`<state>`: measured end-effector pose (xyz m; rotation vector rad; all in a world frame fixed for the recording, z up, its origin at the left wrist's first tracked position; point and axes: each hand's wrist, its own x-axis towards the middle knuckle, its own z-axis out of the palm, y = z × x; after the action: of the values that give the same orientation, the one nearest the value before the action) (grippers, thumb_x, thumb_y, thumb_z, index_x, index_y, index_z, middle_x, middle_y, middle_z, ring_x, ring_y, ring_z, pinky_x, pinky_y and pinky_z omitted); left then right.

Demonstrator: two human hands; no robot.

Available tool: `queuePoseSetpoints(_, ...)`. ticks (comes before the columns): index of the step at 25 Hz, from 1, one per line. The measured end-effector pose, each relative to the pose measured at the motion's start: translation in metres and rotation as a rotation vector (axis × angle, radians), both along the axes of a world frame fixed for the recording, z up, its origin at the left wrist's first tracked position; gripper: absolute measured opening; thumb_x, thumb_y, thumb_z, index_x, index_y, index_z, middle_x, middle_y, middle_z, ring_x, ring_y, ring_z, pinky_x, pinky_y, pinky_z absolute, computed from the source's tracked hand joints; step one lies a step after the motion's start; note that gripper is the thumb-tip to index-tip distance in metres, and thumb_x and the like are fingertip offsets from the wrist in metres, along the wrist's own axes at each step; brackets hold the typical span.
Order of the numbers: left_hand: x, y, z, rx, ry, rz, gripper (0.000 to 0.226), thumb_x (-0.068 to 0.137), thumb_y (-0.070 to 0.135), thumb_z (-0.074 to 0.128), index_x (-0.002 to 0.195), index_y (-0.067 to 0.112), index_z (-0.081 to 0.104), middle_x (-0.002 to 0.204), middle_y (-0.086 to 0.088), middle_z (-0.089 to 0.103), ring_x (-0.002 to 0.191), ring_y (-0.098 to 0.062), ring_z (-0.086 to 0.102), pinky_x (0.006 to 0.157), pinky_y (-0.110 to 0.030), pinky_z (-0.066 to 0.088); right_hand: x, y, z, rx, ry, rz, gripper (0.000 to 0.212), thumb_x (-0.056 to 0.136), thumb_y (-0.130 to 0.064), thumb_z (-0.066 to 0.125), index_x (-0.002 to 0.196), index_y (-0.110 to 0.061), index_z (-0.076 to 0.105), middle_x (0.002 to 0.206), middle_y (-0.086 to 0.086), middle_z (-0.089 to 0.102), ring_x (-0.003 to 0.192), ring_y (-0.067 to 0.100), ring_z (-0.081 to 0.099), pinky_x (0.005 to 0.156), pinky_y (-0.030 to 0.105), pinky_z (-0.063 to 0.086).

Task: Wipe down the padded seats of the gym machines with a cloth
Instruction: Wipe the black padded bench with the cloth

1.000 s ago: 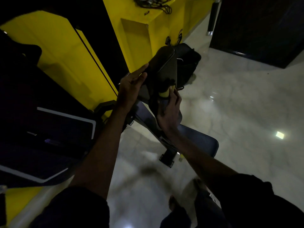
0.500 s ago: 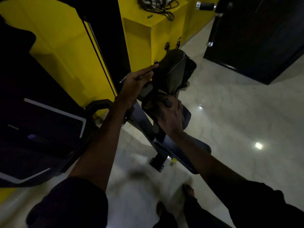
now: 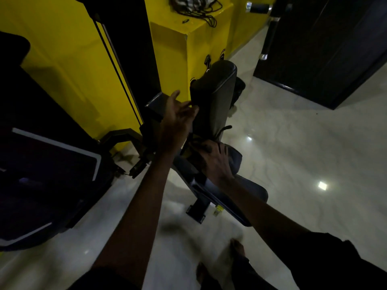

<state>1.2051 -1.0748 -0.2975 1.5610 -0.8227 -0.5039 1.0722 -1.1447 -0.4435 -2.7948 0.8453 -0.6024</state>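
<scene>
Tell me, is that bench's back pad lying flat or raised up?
Raised. The back pad stands steeply on end, rising well above the lower pad, and the left hand touches its side edge.

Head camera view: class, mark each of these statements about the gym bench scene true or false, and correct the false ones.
1. The left hand is at the side edge of the upright back pad. True.
2. The right hand hangs in the air, touching nothing. False: it presses low on the bench, at the back pad's base.
3. The floor is dark carpet. False: it is pale and glossy.
4. Cables lie on top of the yellow block. True.
</scene>
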Motion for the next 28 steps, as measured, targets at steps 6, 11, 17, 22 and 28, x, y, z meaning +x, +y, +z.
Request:
queuePoseSetpoints(6, -0.012, 0.004, -0.075, 0.222, -0.134, -0.043, 0.076, 0.083, 0.041, 0.078, 0.147, 0.022, 0.043, 0.133, 0.006, 0.059, 0.112, 0.002, 0.056, 0.093, -0.017, 0.05, -0.01, -0.019, -0.061, -0.012, 0.068, 0.099, 0.041, 0.085, -0.03, 0.069, 0.126, -0.03, 0.068, 0.141, 0.007, 0.052, 0.129, 0.04, 0.045, 0.102, 0.052, 0.039)
queuePoseSetpoints(11, -0.011, -0.006, -0.081, 0.266, -0.162, -0.001, 0.072, 0.082, 0.041, 0.078, 0.143, 0.019, 0.047, 0.123, 0.008, 0.059, 0.101, 0.007, 0.058, 0.082, -0.008, 0.048, -0.028, -0.018, -0.069, 0.051, -0.171, 0.086, 0.054, 0.08, -0.025, 0.053, 0.133, -0.033, 0.059, 0.141, 0.004, 0.046, 0.126, 0.041, 0.052, 0.105, 0.051, 0.042)
queuePoseSetpoints(17, -0.014, -0.009, -0.099, 0.219, -0.246, 0.056, 0.068, 0.087, 0.044, 0.071, 0.146, 0.022, 0.043, 0.13, 0.014, 0.046, 0.104, 0.012, 0.051, 0.08, -0.005, 0.047, -0.021, 0.018, -0.092, 0.415, -0.426, -0.025, 0.062, 0.091, -0.034, 0.054, 0.15, -0.043, 0.038, 0.157, 0.003, 0.033, 0.146, 0.023, 0.03, 0.119, 0.038, 0.031)
queuePoseSetpoints(22, -0.032, -0.01, -0.113, 0.206, -0.228, 0.107, 0.064, 0.094, 0.041, 0.059, 0.15, 0.018, 0.038, 0.134, 0.007, 0.039, 0.111, 0.011, 0.044, 0.079, -0.001, 0.043, -0.005, 0.041, -0.109, 0.917, -0.642, -0.19, 0.082, 0.086, -0.022, 0.059, 0.157, -0.046, 0.024, 0.164, -0.002, 0.031, 0.152, 0.016, 0.03, 0.122, 0.051, 0.032)
queuePoseSetpoints(28, -0.039, -0.018, -0.131, 0.291, -0.286, 0.127, 0.085, 0.089, 0.038, 0.07, 0.156, 0.015, 0.022, 0.158, -0.008, 0.03, 0.122, 0.013, 0.025, 0.077, 0.014, 0.024, 0.012, 0.015, -0.1, 1.059, -0.901, -0.506, 0.052, 0.085, -0.022, 0.054, 0.137, -0.025, 0.052, 0.136, 0.006, 0.058, 0.125, 0.019, 0.057, 0.107, 0.051, 0.047)
